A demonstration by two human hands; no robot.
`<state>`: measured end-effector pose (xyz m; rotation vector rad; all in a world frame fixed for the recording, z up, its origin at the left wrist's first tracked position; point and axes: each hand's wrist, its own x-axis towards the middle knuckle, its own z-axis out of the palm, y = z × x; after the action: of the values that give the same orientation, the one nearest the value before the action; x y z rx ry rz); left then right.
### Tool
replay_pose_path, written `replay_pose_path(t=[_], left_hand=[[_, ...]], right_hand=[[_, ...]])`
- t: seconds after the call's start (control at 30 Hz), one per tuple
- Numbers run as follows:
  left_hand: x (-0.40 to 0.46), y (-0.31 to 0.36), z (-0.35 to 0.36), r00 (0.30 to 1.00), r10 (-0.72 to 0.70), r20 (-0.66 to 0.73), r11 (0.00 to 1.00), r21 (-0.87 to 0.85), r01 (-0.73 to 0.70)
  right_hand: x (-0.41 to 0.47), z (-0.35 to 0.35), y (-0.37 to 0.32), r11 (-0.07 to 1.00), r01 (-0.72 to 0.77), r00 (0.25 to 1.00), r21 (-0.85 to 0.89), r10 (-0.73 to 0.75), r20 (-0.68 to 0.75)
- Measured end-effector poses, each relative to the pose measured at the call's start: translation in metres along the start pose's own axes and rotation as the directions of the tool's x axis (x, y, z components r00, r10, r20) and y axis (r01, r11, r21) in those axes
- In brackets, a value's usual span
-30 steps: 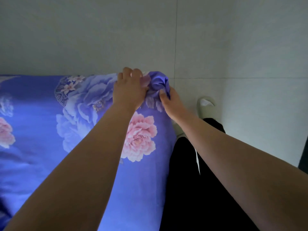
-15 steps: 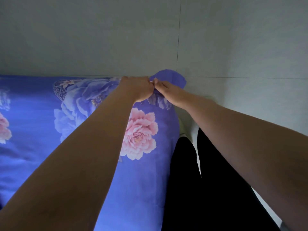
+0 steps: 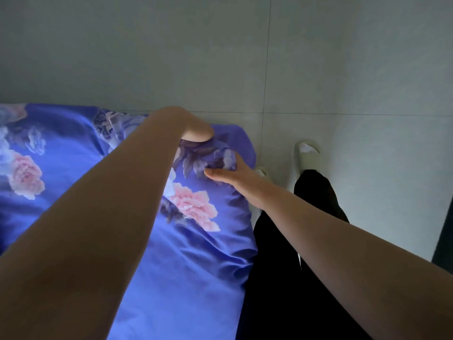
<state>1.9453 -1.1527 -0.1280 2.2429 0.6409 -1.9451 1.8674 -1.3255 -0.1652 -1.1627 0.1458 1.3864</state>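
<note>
A blue bedsheet (image 3: 186, 278) printed with pink and pale flowers covers the mattress at the left. Its far right corner (image 3: 215, 153) is bunched up. My right hand (image 3: 235, 176) grips that bunched corner from the right, thumb lying across the fabric and fingers tucked behind it. My left hand (image 3: 196, 132) bends down at the wrist over the far edge of the corner. Only its back shows, and its fingers are hidden behind the wrist and the fabric.
Grey floor tiles (image 3: 343, 82) spread beyond and right of the bed. My legs in black trousers (image 3: 289, 278) stand against the bed's right side, one foot in a pale slipper (image 3: 307, 154). A dark object (image 3: 445, 241) cuts in at the right edge.
My hands have parted. The left one has dipped over the far edge of the corner, and the right one has dropped lower and now grips the bunched fabric from the side.
</note>
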Motion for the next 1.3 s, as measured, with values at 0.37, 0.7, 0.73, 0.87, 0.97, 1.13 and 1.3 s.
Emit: replay_pose_path(t=[0.37, 0.7, 0.73, 0.87, 0.97, 1.13, 1.3], left_hand=[[0.005, 0.000, 0.013, 0.956, 0.121, -0.266, 0.993, 0.022, -0.119], [0.027, -0.011, 0.080, 0.578, 0.246, -0.778, 0.922, 0.005, -0.386], [0.027, -0.009, 0.082, 0.554, 0.212, -0.805, 0.920, -0.026, -0.391], [0.026, 0.000, 0.090, 0.431, 0.069, -0.900, 0.919, -0.111, -0.379], [0.022, 0.009, 0.101, 0.546, 0.029, -0.837, 0.951, -0.146, -0.274], [0.007, 0.025, 0.093, 0.667, -0.028, -0.744, 0.941, -0.244, -0.233], [-0.028, 0.033, 0.067, 0.774, 0.038, -0.632, 0.863, -0.369, -0.344]], right_hand=[[0.020, -0.015, 0.003, 0.977, -0.109, 0.988, 0.181, 0.126, -0.085], [0.042, -0.046, 0.007, 0.969, -0.243, 0.899, -0.034, 0.213, -0.382], [0.042, -0.047, 0.010, 0.964, -0.263, 0.891, -0.042, 0.226, -0.395], [0.043, -0.053, 0.012, 0.940, -0.316, 0.859, -0.131, 0.225, -0.459], [0.050, -0.061, 0.003, 0.932, -0.262, 0.819, -0.249, 0.078, -0.569], [0.037, -0.069, -0.036, 0.821, -0.303, 0.824, -0.483, -0.029, -0.566], [0.005, -0.064, -0.074, 0.816, -0.316, 0.838, -0.483, 0.001, -0.546]])
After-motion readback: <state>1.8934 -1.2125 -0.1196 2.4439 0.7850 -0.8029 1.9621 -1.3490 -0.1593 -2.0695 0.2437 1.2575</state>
